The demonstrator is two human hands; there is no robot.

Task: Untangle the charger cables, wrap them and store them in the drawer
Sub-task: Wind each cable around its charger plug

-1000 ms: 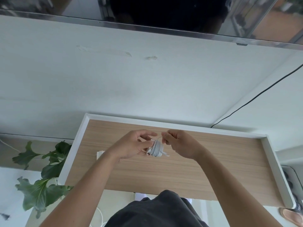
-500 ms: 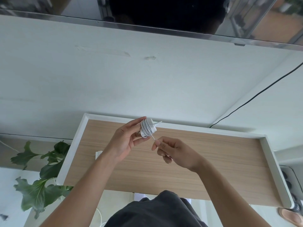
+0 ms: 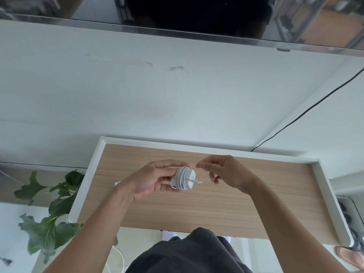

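While curled, left hand (round charger)

We see the charger cable as smooth white plastic with a faint sheen, its wound turns making a ribbed surface. The drawer has a matt floor of pale wood grain and smooth white walls. The white surface behind it is matt, with two rough scuffed patches. Above, the dark panel is mirror-glossy, edged by a dull metallic strip. The black cord looks matt. The plant leaves have a soft waxy shine, and the dark grey garment is matt cloth.
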